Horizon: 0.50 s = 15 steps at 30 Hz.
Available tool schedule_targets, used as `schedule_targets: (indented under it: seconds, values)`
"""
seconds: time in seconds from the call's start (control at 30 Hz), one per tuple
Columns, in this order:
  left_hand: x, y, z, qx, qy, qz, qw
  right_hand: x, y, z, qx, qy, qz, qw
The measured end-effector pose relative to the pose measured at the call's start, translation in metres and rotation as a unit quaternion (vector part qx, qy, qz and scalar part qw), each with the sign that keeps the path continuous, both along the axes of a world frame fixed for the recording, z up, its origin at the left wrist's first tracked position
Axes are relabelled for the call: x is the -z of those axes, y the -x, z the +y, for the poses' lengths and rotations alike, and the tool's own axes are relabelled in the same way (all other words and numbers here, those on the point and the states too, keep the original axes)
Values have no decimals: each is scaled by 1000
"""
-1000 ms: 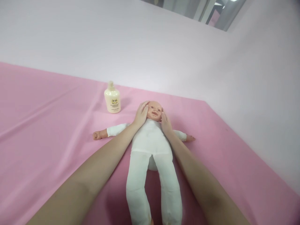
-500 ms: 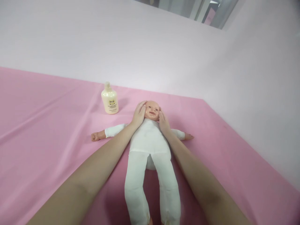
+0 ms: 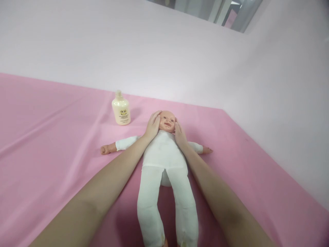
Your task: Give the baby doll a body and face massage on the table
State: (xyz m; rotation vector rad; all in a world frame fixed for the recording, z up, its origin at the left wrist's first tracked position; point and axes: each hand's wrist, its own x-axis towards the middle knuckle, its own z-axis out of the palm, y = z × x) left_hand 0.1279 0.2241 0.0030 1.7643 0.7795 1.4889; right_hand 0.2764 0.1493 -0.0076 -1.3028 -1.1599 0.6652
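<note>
A baby doll [image 3: 166, 151] in a white cloth suit lies on its back, with its head at the far end and its arms spread out. My left hand [image 3: 153, 125] rests along the left side of the doll's head, fingers stretched out and lying flat against it. On the opposite side, my right hand [image 3: 180, 133] touches the cheek and jaw, its fingers also extended. Between the two palms the doll's face stays uncovered. Both of my forearms pass over the doll's upper arms, hiding part of them.
A pale yellow lotion bottle [image 3: 121, 109] stands upright, left of and beyond the doll's head. Pink cloth [image 3: 64, 137] with a few creases covers the table. Behind its far edge is a white surface [image 3: 115, 51], with a window-like opening [image 3: 205, 8] at the top.
</note>
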Motion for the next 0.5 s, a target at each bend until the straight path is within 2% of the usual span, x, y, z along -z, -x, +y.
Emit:
schedule_targets:
  seconds: [0.5]
  values:
    - [0,-1,0,1,-3,-3,1000,2,-3,1,-10,0,-15,1000]
